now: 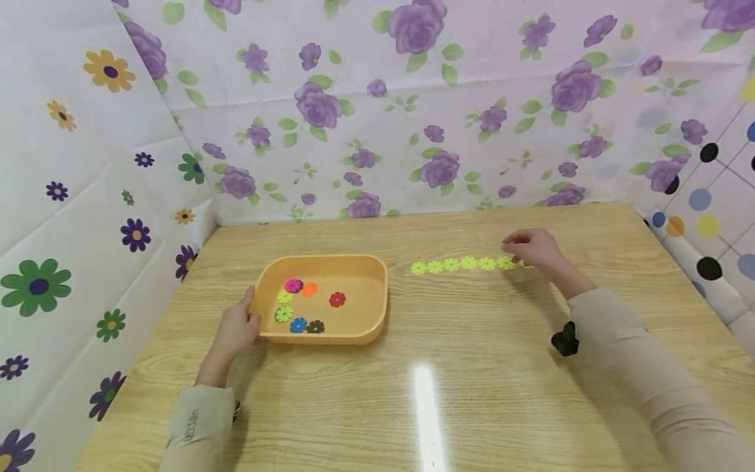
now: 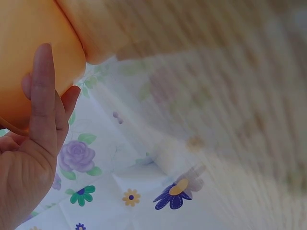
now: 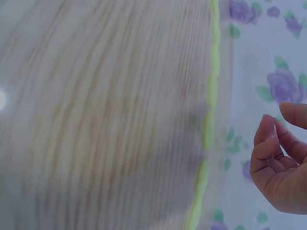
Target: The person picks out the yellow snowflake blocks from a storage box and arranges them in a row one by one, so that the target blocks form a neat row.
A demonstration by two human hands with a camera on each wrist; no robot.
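Observation:
My left hand [image 1: 237,320] grips the left side of an orange-yellow plastic tray [image 1: 382,298]. In the left wrist view, the fingers of that hand [image 2: 36,139] lie against the tray's outer wall [image 2: 57,28]. Inside the tray are several flower-shaped plastic discs, among them a red disc [image 1: 337,299], a blue disc [image 1: 298,325] and an orange disc [image 1: 309,289]. A row of yellow flower discs [image 1: 468,263] lies on the table to the right. Over its right end hovers my right hand [image 1: 535,249], fingers loosely bent and empty; it partly hides the last discs.
The wood-grain table [image 1: 472,393] meets a purple-flowered cloth [image 1: 366,144] at the back. Another flowered cloth [image 1: 88,196] hangs at the left, and a dotted one [image 1: 708,196] at the right. A black wrist device [image 1: 565,339] sits by the right sleeve.

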